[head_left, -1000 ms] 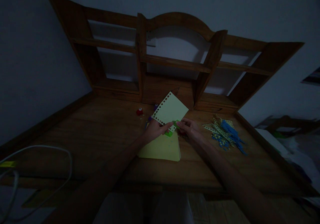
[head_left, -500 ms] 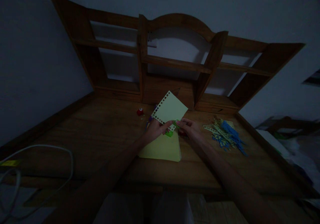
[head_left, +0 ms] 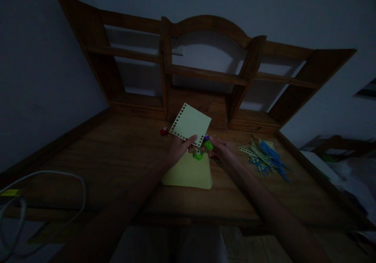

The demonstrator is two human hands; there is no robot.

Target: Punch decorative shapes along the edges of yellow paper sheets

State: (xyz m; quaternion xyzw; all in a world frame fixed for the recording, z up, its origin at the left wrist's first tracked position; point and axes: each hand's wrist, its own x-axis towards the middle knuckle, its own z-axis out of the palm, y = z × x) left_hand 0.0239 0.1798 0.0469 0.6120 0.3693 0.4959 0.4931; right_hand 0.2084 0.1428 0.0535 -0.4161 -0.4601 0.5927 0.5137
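Observation:
My left hand pinches a pale yellow sheet of paper by its near corner and holds it tilted up above the desk. Small punched holes run along two edges of the sheet. My right hand is closed on a small green punch, just right of the sheet's corner. A second green piece sits between the two hands, on a stack of yellow paper lying flat on the wooden desk.
A small red punch stands behind my left hand. A heap of blue and yellow paper strips lies at the right. A wooden shelf unit stands at the back of the desk. A white cable loops at the left edge.
My left hand has drawn the yellow sheet to the left, away from the green punch. The punch now shows free in my right hand.

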